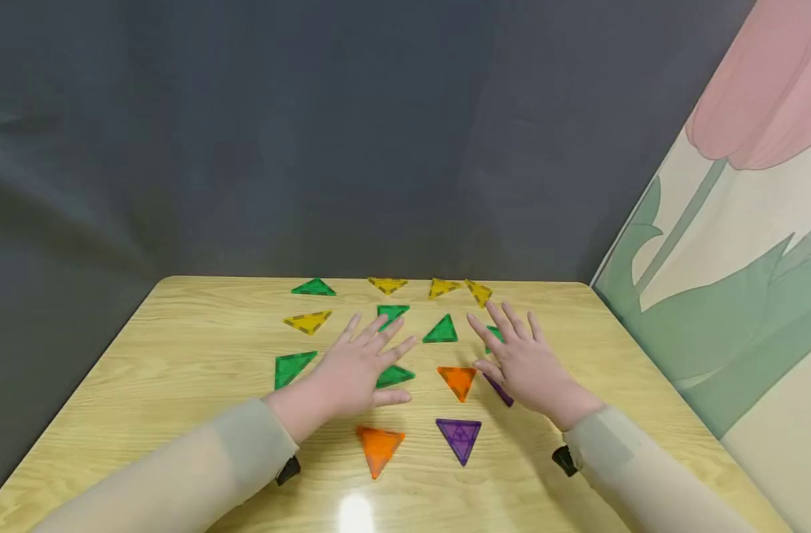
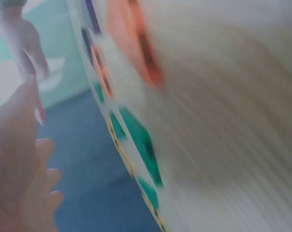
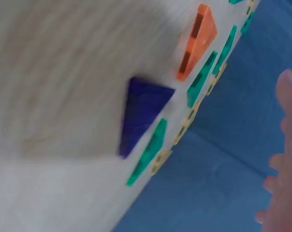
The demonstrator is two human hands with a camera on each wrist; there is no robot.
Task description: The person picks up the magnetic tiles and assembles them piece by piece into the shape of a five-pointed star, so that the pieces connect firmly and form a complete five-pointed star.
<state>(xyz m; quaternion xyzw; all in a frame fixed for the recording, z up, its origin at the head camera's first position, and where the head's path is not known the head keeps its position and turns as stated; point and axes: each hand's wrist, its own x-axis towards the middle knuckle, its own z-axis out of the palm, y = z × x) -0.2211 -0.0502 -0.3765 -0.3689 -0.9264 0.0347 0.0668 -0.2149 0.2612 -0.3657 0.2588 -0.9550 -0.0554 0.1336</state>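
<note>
In the head view my left hand [image 1: 354,368] hovers palm down with fingers spread, over a green triangle tile [image 1: 394,376]. My right hand [image 1: 527,360] is likewise spread above the table, partly hiding a purple triangle tile [image 1: 498,390] and a green tile [image 1: 493,339]. Neither hand holds anything. Between the hands lie an orange triangle tile [image 1: 457,382] and a green one [image 1: 442,330]. Nearer to me are another orange tile [image 1: 380,448] and a purple tile [image 1: 460,440]. The right wrist view shows a gap between the hand and the purple tile [image 3: 142,113].
Several yellow tiles [image 1: 388,285] and a green tile [image 1: 314,287] lie along the far edge of the wooden table [image 1: 179,385]. A dark curtain [image 1: 379,141] hangs behind it. On the right stands a panel [image 1: 732,296] with a painted tulip.
</note>
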